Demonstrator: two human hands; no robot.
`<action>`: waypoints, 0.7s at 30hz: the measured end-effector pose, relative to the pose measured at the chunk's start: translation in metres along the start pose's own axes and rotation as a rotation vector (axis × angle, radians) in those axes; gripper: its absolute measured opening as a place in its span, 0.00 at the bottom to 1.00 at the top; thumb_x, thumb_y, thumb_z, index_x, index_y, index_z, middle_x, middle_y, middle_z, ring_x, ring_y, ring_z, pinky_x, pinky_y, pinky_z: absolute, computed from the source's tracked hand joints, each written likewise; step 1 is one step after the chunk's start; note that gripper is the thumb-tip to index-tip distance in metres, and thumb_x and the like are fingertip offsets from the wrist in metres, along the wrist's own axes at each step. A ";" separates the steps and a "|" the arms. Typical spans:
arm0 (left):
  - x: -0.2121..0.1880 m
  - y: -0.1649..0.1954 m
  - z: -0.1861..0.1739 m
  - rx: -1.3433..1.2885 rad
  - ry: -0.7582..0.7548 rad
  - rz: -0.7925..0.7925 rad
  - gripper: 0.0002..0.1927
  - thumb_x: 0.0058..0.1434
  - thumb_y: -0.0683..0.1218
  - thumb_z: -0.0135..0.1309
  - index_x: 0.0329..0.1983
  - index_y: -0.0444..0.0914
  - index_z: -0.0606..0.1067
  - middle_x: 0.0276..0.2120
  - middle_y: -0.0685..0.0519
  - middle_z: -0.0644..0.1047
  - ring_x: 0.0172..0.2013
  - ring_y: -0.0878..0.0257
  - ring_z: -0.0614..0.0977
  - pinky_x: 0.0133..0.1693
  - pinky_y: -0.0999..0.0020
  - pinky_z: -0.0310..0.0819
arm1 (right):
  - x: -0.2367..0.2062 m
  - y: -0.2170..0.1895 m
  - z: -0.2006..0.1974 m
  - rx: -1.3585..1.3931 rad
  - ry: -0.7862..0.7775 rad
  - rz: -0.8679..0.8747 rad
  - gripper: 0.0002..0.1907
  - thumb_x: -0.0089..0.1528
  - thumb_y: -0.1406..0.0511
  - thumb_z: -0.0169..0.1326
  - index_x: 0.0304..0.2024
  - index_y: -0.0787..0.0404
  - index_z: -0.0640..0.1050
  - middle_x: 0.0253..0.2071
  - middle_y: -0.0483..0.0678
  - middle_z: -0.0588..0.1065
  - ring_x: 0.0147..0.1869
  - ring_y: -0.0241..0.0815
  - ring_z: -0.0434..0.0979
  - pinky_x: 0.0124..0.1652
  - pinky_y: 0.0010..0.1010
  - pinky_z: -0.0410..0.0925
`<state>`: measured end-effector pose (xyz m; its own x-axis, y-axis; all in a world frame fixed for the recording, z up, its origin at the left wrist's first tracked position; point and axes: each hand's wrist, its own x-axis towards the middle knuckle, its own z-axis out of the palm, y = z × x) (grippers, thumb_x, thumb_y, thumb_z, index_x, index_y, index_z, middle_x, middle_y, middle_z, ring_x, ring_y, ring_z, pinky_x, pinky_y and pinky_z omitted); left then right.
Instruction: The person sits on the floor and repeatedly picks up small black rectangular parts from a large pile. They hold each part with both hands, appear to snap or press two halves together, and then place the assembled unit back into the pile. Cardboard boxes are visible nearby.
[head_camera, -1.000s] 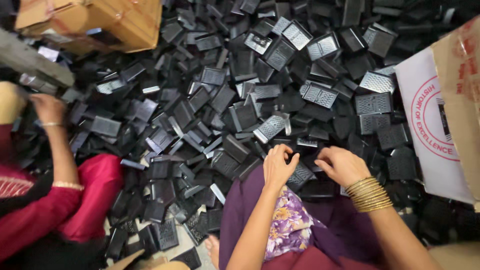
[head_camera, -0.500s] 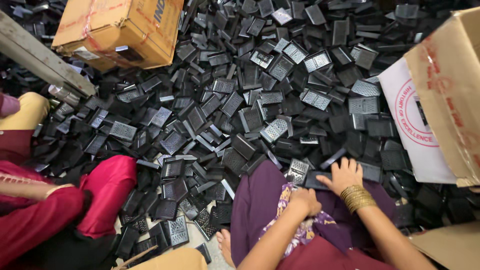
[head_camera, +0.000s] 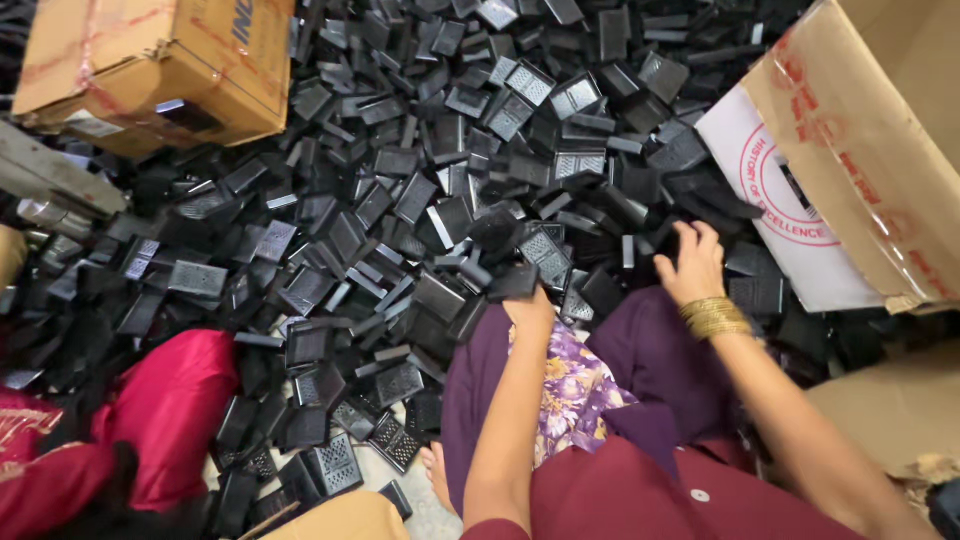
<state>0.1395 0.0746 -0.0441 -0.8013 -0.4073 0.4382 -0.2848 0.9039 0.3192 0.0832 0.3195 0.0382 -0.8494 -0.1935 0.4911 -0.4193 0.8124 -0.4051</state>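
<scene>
Taking the purple-clad knee (head_camera: 640, 350) as the landmark and reading from left to right: well to its left a red-clothed leg (head_camera: 165, 410) of another person lies at the edge of the heap of flat black plastic pieces (head_camera: 400, 200), and beyond that, up and left, a closed brown carton (head_camera: 160, 65) sits on the heap. Just left of the knee's top the left hand (head_camera: 528, 305) reaches forward, its fingers hidden behind a dark black piece (head_camera: 512, 283) at its tip; it looks closed on that piece, though the grip itself cannot be seen. That piece lies with its long side roughly crosswise to the forearm, touching the pile in front. Just right of the knee's top the right hand (head_camera: 690, 265), gold bangles (head_camera: 712, 317) at the wrist, rests with fingers spread and bent over the loose pieces at the heap's near edge, touching them but not visibly clamped on any one. The two hands are apart, the knee between them, and both sit at the heap's near rim, so the pieces lie straight ahead of each; the left is the one already on a single piece. Further right an open carton (head_camera: 870, 150) tilts toward the heap, a white printed sheet (head_camera: 790, 215) at its mouth, near the right hand
</scene>
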 end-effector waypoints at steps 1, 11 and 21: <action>-0.001 -0.004 0.003 -0.030 -0.031 0.006 0.23 0.57 0.44 0.51 0.56 0.33 0.76 0.51 0.41 0.77 0.51 0.45 0.80 0.54 0.53 0.69 | -0.007 -0.006 0.003 0.033 -0.015 -0.069 0.29 0.57 0.62 0.61 0.60 0.61 0.71 0.61 0.61 0.68 0.63 0.64 0.67 0.59 0.52 0.65; -0.084 0.025 -0.011 0.107 -0.836 0.323 0.13 0.71 0.48 0.46 0.50 0.42 0.80 0.58 0.49 0.75 0.62 0.51 0.73 0.61 0.51 0.61 | -0.052 -0.034 0.066 -0.170 -0.551 -0.391 0.36 0.51 0.55 0.62 0.60 0.61 0.72 0.62 0.52 0.68 0.65 0.53 0.65 0.62 0.52 0.58; -0.071 0.029 0.054 0.352 -1.185 0.324 0.39 0.65 0.55 0.48 0.78 0.44 0.51 0.76 0.56 0.50 0.75 0.41 0.41 0.67 0.39 0.37 | -0.025 0.007 0.050 0.164 -0.339 -0.160 0.19 0.60 0.66 0.58 0.55 0.56 0.77 0.59 0.53 0.72 0.61 0.56 0.73 0.58 0.43 0.65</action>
<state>0.1602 0.1371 -0.1110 -0.7849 0.0383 -0.6185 0.0327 0.9993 0.0204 0.0850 0.3029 -0.0153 -0.8156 -0.5027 0.2865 -0.5766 0.6643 -0.4756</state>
